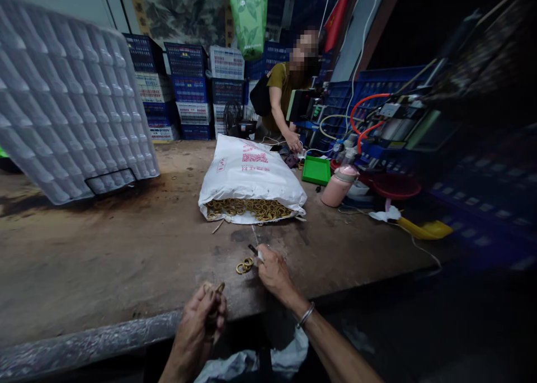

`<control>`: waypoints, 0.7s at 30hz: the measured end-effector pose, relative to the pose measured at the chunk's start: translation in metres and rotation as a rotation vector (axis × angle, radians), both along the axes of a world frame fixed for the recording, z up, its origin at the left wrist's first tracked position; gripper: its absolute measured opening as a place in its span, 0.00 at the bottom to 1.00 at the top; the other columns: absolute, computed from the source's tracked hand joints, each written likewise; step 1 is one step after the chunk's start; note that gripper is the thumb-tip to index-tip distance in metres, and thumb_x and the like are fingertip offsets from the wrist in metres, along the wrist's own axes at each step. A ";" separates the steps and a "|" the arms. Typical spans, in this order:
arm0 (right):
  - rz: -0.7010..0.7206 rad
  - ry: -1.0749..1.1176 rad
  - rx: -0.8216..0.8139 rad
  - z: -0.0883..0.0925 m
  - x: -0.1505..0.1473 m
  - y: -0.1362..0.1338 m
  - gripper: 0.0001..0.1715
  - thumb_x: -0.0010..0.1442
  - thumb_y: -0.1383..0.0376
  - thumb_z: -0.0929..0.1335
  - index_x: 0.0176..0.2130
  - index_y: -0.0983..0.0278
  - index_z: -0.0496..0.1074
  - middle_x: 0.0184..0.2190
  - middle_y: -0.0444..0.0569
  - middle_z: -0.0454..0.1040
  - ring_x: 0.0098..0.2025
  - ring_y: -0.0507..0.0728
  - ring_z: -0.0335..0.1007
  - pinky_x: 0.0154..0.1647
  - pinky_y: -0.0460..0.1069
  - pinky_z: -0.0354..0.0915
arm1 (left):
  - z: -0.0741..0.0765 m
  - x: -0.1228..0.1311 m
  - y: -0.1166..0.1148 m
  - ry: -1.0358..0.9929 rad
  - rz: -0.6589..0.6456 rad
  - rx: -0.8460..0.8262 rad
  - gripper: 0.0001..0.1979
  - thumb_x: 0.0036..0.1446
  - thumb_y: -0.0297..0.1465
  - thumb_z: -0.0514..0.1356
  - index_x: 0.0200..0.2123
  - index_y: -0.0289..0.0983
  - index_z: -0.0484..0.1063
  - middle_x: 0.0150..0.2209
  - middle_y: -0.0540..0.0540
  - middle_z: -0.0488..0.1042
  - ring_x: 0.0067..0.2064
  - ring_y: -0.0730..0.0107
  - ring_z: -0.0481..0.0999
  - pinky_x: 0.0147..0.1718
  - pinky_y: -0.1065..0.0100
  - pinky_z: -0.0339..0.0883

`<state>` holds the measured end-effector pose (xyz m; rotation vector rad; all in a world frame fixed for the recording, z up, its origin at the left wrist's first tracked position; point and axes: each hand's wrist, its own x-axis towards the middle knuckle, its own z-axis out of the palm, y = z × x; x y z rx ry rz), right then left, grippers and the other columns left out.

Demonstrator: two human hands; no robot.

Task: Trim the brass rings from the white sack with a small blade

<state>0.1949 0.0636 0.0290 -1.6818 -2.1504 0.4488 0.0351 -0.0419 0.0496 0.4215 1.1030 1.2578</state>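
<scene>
My left hand point(203, 316) is closed around brass-coloured rings point(220, 287), just past the front edge of the table. My right hand point(274, 271) is over the tabletop, fingers closed on a small tool with a dark, narrow tip point(253, 249); its exact kind is unclear. Beside those fingers lie a few loose brass rings point(244, 266) on the wood. Farther back, a white woven sack point(251, 173) with red print rests on its side, its open mouth facing me and showing many brass rings point(255, 208).
A clear plastic tray panel point(79, 103) stands at left. On the right are a green tray point(316, 170), a pink bottle point(339, 185), a red dish point(396, 186) and a yellow scoop point(425, 228). Behind the table point(126, 249), a person point(279, 100) reaches toward a machine; stacked crates point(188, 86) line the back.
</scene>
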 end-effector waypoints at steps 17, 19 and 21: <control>0.138 0.007 -0.023 -0.012 -0.008 -0.002 0.07 0.54 0.64 0.63 0.37 0.61 0.65 0.33 0.44 0.68 0.35 0.53 0.63 0.32 0.45 0.51 | -0.028 -0.019 0.012 -0.328 0.071 -0.018 0.11 0.40 0.32 0.66 0.27 0.33 0.70 0.25 0.48 0.70 0.23 0.78 0.66 0.13 0.80 0.51; 0.127 0.013 -0.011 -0.014 -0.008 -0.001 0.07 0.53 0.64 0.64 0.35 0.62 0.65 0.32 0.44 0.67 0.33 0.52 0.63 0.31 0.45 0.50 | -0.028 -0.017 0.013 -0.312 0.056 0.003 0.09 0.41 0.31 0.65 0.25 0.33 0.70 0.26 0.47 0.71 0.25 0.77 0.67 0.12 0.80 0.52; 0.118 0.025 -0.003 -0.015 -0.008 0.001 0.06 0.53 0.65 0.64 0.35 0.62 0.64 0.31 0.43 0.67 0.32 0.52 0.62 0.30 0.44 0.49 | -0.028 -0.016 0.015 -0.293 0.034 0.022 0.08 0.43 0.31 0.65 0.25 0.32 0.70 0.28 0.46 0.71 0.26 0.77 0.67 0.12 0.81 0.52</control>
